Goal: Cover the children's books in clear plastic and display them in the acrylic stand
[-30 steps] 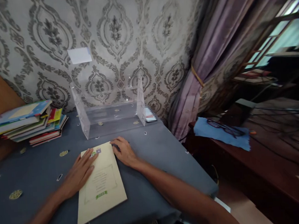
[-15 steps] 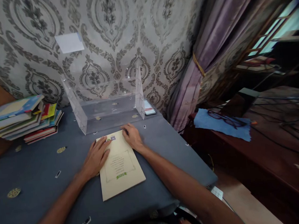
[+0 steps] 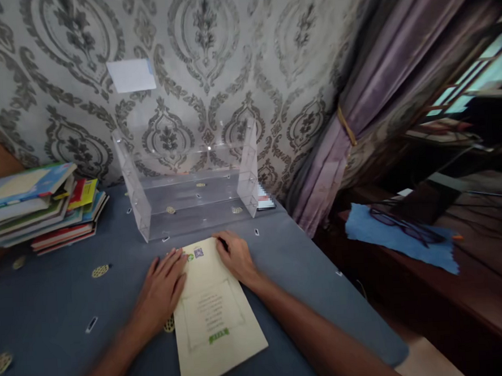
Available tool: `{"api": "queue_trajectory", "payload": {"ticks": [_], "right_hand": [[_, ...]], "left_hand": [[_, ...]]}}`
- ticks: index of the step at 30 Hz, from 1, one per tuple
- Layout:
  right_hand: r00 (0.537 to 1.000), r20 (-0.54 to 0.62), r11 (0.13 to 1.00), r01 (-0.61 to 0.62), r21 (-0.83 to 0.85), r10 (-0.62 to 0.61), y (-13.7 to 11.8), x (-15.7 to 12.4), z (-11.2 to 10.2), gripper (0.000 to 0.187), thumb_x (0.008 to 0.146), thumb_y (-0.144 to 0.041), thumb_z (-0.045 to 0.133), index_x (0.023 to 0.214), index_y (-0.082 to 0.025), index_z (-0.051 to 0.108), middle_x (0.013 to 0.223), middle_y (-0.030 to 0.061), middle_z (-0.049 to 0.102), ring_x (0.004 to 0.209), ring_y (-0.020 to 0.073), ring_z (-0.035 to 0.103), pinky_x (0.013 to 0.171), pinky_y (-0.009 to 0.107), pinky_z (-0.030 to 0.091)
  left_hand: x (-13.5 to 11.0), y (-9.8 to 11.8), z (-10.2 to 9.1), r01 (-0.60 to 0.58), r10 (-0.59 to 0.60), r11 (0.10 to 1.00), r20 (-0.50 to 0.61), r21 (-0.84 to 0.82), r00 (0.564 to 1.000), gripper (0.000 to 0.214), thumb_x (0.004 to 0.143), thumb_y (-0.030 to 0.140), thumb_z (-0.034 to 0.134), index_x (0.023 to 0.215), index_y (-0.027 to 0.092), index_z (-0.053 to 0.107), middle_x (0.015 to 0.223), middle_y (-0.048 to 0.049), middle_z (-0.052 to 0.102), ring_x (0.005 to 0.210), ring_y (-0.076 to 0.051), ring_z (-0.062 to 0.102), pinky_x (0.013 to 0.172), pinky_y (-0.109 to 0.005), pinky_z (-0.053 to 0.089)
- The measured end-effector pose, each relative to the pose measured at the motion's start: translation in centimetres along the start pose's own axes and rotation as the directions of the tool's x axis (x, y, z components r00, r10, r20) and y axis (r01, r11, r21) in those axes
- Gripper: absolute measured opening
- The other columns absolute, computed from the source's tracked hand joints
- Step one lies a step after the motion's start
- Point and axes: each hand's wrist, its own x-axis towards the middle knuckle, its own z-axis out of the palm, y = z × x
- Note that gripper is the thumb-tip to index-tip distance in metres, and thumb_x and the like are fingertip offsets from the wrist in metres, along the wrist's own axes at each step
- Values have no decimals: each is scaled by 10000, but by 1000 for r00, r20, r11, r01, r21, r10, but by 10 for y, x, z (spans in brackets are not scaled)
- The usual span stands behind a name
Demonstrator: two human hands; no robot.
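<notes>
The book [image 3: 221, 363] lies flat on the blue-grey table [image 3: 123, 266], between the person's two hands, slightly askew, with its near left corner at the bottom of the head view. Its cream cover carries a dark square code and a small green mark near the far edge, and lower down a framed block of print (too small to read) with a green label.

The left hand [image 3: 161, 290] is laid flat, palm down, fingers together, their tips on the book's far left part. The right hand [image 3: 237, 258] is at the far right corner, its fingers curled in a narrow bend with the tips by the edge; whether they pinch it, I cannot tell.

Just beyond the hands stands a clear rack [image 3: 141, 206], its panels bare, near the patterned wall [image 3: 204, 49]. A pixelated item [image 3: 266, 199] sits behind its right end. At the left is a stack [image 3: 31, 210] of books, well apart from the hands. On the right, a purple curtain [image 3: 326, 172] hangs tied, and beyond it glasses [image 3: 406, 226] rest on a blue cloth [image 3: 371, 240] on a dark red desk [image 3: 470, 299].
</notes>
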Motion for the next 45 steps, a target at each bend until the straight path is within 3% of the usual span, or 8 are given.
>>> {"api": "queue_trajectory", "payload": {"ticks": [10,22,26,28,30,34,38,45], "right_hand": [[999,-7,999,52,15,-52,-2,-4,-2,277,906,-126,491,1063,-206,704,1029,63,737,961,198,674,873,277,486],[996,23,997,82,8,-82,5,5,-8,354,904,-117,491,1194,-221,667,1176,60,729,1052,193,680,949,305,506],[992,45,991,123,-48,-121,2,4,-9,310,905,-131,521,1163,-189,683,1207,104,713,1213,243,606,1070,400,430],[973,86,968,225,-115,-216,-2,2,-10,292,922,-154,536,1172,-189,683,1263,115,690,1335,270,510,1149,485,325],[915,188,909,386,-157,-356,-7,-1,-11,314,962,-178,512,1239,-219,656,1327,99,661,1395,259,448,1177,534,255],[801,375,818,552,-161,-466,-13,-7,-11,366,1026,-227,439,1363,-272,573,1422,76,601,1424,235,420,1175,571,248],[840,373,840,494,-227,-393,-17,-11,-12,350,1024,-294,480,1360,-240,562,1467,105,549,1386,264,463,1139,589,296],[956,241,903,249,-350,-170,-21,-9,-19,287,1014,-316,492,1246,-179,589,1352,138,614,1288,283,507,1068,549,350]], "left_hand": [[-2,9,0,38,-17,986,-129,161,992,379,1027,320,347,1267,228,625,1205,-111,638,1019,-280,591,847,-456,526],[30,30,-9,76,-71,955,-27,285,997,370,1004,273,354,1214,196,648,1191,-133,645,1089,-313,580,934,-501,469],[39,33,-10,97,-99,956,-4,276,995,337,990,240,372,1161,179,656,1105,-134,646,1039,-298,593,896,-464,494],[40,31,-7,113,-113,966,-15,231,994,318,989,243,382,1139,180,655,1061,-122,637,991,-282,604,850,-424,515],[39,26,-3,96,-89,981,-45,166,995,306,992,255,388,1137,184,647,1058,-113,630,989,-275,610,852,-412,523],[36,12,6,18,-16,1000,-120,14,993,318,996,285,368,1119,177,641,1086,-114,633,1014,-269,616,895,-425,528],[35,6,9,-4,-1,999,-153,-33,988,342,988,303,365,1144,186,647,1098,-113,638,1034,-257,614,922,-420,526],[34,2,7,2,-1,1000,-123,7,992,385,991,331,357,1169,175,661,1164,-125,665,1092,-279,609,973,-466,500]]}}
